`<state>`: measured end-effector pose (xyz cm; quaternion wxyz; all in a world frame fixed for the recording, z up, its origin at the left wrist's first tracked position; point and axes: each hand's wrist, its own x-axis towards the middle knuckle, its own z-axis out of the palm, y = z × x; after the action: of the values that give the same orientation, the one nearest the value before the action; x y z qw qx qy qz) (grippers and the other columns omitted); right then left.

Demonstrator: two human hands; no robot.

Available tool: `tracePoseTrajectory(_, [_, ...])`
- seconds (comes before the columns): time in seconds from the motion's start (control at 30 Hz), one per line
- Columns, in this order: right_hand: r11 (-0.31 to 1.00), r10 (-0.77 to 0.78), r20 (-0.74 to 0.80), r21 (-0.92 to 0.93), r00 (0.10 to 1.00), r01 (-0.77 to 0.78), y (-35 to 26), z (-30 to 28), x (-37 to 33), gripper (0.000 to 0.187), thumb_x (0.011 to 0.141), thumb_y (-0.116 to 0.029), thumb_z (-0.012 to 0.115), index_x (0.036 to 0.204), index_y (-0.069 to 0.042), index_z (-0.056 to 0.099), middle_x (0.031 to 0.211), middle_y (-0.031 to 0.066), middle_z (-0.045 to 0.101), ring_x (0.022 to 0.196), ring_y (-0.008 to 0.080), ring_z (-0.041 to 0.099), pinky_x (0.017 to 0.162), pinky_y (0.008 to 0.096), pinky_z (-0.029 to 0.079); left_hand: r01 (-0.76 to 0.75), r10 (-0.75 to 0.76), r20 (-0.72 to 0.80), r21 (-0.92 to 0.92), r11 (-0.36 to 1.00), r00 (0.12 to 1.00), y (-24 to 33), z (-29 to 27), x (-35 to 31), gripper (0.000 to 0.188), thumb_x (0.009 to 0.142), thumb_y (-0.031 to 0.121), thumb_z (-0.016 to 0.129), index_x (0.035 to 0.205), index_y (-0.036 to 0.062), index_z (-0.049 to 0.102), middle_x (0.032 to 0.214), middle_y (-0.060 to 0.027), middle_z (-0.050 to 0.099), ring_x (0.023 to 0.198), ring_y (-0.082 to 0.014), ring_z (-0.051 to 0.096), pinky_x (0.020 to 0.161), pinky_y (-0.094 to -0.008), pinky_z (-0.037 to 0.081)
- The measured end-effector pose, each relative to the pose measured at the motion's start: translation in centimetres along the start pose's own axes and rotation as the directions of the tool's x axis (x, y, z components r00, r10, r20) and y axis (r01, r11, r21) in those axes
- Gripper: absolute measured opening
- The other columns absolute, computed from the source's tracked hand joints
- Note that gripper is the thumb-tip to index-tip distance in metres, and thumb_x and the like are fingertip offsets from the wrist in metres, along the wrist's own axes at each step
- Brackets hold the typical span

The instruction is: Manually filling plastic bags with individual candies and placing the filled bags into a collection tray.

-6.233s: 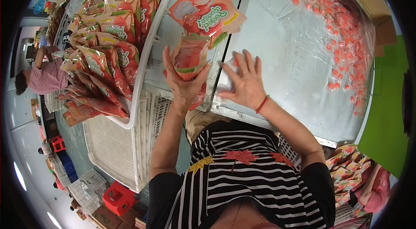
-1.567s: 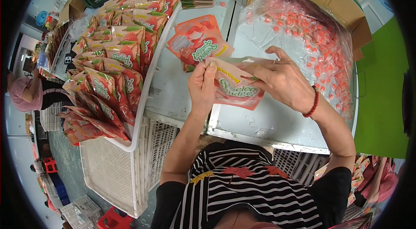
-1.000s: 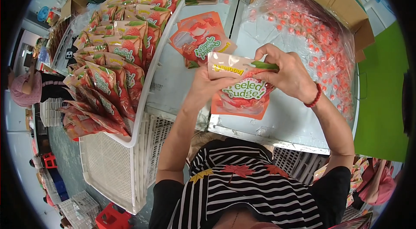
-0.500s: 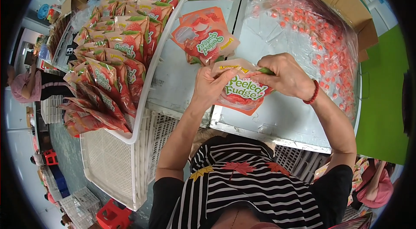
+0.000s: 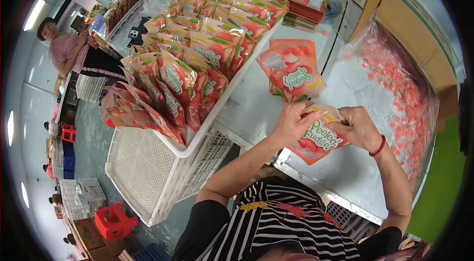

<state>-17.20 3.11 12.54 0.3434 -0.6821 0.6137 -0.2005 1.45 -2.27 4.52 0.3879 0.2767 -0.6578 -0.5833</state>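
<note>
A red and pink candy pouch [image 5: 318,145] with a fruit picture is held upright over the table's near edge. My left hand [image 5: 291,123] pinches its top left corner, thumb across the front. At the top right, my right hand [image 5: 360,128] grips the upper edge with thumb and fingers. Whether the pouch's mouth is parted is hard to see. Just beyond my left hand, several flat pouches [image 5: 289,66] lie overlapping on the table. To the right are many small wrapped red candies [image 5: 400,108] on a clear plastic liner [image 5: 355,71].
A white tray [image 5: 180,151] at left is packed with standing pouches [image 5: 207,46], above stacked white crates [image 5: 143,162]. A pile of flat pouches [image 5: 306,9] stands at the back. A cardboard box [image 5: 419,29] borders the candies. Another person [image 5: 71,53] stands far left; a red stool [image 5: 114,221] is below.
The view has turned left, so the table and hands appear farther right. Both hands still grip the pouch's top edge; the right hand's fingers have shifted a little along it.
</note>
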Motion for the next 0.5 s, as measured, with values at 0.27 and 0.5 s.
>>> tracePoseTrajectory(0.27, [0.998,-0.017,0.047,-0.060,0.999,0.020,0.6,0.3,2.6,0.029,0.078,-0.022,0.072,0.076,0.005,0.059,0.063,0.0200,0.053,0.050,0.0287,0.050,0.052,0.0351,0.043,0.104,-0.104,-0.003,-0.041,0.994,0.995,-0.8,-2.0,0.7,0.016,0.087,0.011,0.062,0.097,-0.0006,0.068,0.078,0.0001,0.068,0.071,-0.0029,0.057,0.063,-0.0217,0.047])
tracePoseTrajectory(0.5, [0.971,0.108,0.168,0.194,0.980,-0.140,-0.4,-0.2,3.7,0.019,0.080,-0.008,0.071,0.083,0.008,0.062,0.069,0.0103,0.065,0.064,0.0093,0.061,0.057,0.0270,0.052,0.115,-0.111,-0.159,0.012,0.993,0.981,-0.7,-4.6,1.9,0.017,0.087,0.012,0.063,0.097,-0.0009,0.068,0.081,0.0013,0.068,0.071,-0.0011,0.054,0.062,-0.0199,0.046])
